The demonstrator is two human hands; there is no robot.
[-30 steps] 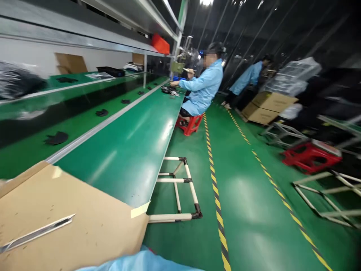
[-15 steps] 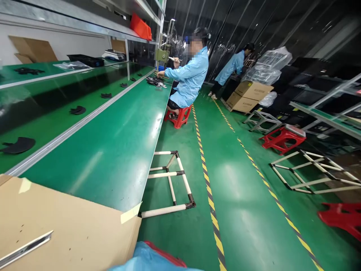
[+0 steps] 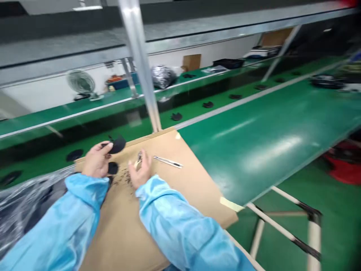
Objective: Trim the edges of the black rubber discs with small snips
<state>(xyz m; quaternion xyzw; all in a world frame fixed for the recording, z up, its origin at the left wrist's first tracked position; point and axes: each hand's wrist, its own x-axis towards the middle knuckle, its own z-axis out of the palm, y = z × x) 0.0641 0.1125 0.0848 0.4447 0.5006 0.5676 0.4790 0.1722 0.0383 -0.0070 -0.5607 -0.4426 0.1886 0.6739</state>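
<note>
My left hand [image 3: 97,160] pinches a thin black curved piece [image 3: 117,145] above the back left of the cardboard sheet [image 3: 135,229]. Just below it, another black round piece [image 3: 113,168] rests near the cardboard's left side. My right hand [image 3: 141,169] is curled around a small object with a pale yellowish part [image 3: 138,161], too blurred to name. Small dark scraps [image 3: 124,178] lie scattered between the hands. To the right of my right hand, a slim silver cutter [image 3: 168,162] lies on the cardboard.
Black pieces [image 3: 176,116] lie spaced along the green belt behind. A metal post [image 3: 143,71] rises behind the cardboard. Clear plastic wrapping [image 3: 21,210] covers dark material at left. A green table [image 3: 239,139] extends right. A pipe frame [image 3: 313,233] stands at lower right.
The view has swung left and down from the aisle and the people to the cardboard. Both my hands, out of sight before, now show.
</note>
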